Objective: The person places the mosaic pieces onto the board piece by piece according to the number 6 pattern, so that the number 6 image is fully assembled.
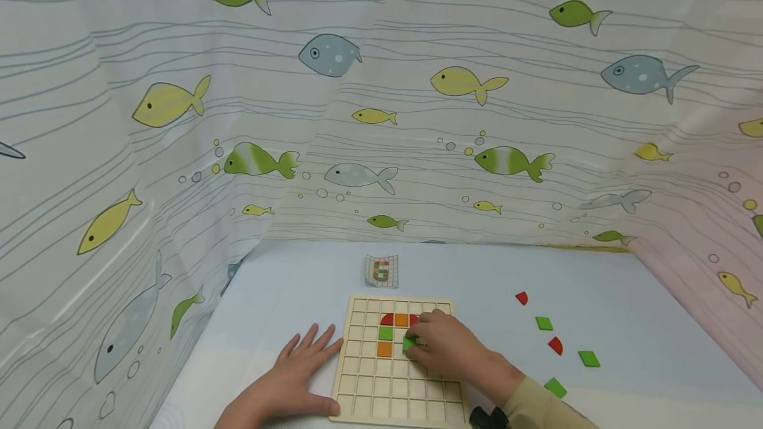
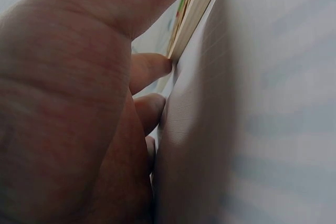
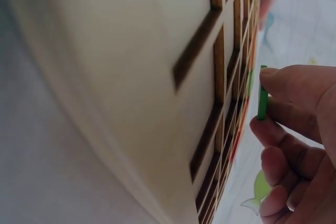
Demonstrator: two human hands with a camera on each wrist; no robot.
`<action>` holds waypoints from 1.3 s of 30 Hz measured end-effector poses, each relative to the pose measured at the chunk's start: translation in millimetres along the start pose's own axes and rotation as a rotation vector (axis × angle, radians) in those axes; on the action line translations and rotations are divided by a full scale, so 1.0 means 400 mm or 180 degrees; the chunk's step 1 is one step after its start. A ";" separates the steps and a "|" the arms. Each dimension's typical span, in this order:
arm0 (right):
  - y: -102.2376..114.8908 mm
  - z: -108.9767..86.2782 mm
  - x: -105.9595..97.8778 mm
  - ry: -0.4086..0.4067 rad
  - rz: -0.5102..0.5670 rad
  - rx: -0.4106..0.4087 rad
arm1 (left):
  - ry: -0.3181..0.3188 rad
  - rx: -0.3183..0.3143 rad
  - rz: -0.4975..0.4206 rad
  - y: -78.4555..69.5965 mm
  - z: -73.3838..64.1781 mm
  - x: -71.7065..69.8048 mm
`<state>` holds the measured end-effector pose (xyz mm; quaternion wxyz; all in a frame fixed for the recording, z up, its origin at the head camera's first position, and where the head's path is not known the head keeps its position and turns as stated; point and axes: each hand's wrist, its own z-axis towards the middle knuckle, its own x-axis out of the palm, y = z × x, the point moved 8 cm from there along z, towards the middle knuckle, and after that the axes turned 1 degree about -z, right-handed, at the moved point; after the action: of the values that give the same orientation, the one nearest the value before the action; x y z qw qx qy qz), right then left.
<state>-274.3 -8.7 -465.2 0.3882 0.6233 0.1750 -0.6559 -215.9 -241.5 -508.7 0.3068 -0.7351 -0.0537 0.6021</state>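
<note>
A wooden grid board lies on the table. In its upper cells sit red quarter-round tiles, an orange tile between them, a green tile and a lower orange tile. Over the board, my right hand pinches a green tile between thumb and fingertips, just above the grid in the right wrist view. It partly covers the upper right cells. My left hand has its fingers spread, its thumb and index finger touching the board's left edge.
Behind the board lies a small card printed with a coloured grid pattern. Loose tiles lie to the right: red quarter-rounds and green ones. A fish-patterned curtain surrounds the table. A black object is at the right wrist.
</note>
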 end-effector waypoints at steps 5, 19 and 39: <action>0.017 0.009 0.008 0.0054 -0.0056 -0.0122 | -0.0016 0.0037 0.0020 -0.002 0.001 -0.001; 0.023 0.013 0.026 0.0211 0.0075 -0.0123 | -0.0010 0.0052 0.0020 -0.003 0.004 -0.004; 0.024 0.005 0.016 0.0221 0.0099 -0.0219 | 0.0021 0.0000 -0.0030 0.001 0.006 0.000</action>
<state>-268.2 -18.1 -468.4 0.4133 0.6346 0.2011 -0.6213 -218.3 -241.1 -509.0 0.3098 -0.7369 -0.0561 0.5982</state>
